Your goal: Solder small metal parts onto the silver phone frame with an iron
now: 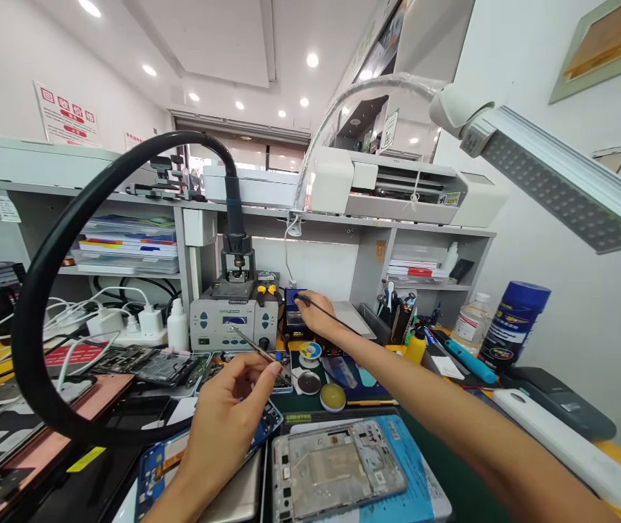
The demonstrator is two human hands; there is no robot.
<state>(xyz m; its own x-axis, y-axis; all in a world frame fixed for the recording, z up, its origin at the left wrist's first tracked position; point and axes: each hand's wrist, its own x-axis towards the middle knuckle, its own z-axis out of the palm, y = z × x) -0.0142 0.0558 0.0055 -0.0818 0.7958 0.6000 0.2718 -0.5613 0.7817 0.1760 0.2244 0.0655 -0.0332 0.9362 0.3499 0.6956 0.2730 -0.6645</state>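
Observation:
My left hand is raised over the phone parts with its fingers pinched round metal tweezers, whose tips point up and to the left. Stretched forward, my right hand is closed round a soldering iron beside a small blue station with a digital display. The iron's black cord runs back along my forearm. A bare metal phone frame lies on a light-blue box in front of me. Under my left hand is a blue phone frame, partly covered by the wrist.
A hot-air station stands at the back, its thick black hose looping across the left. Small round tins sit mid-bench. Bottles and a blue-capped spray can stand right. An LED lamp hangs overhead at right.

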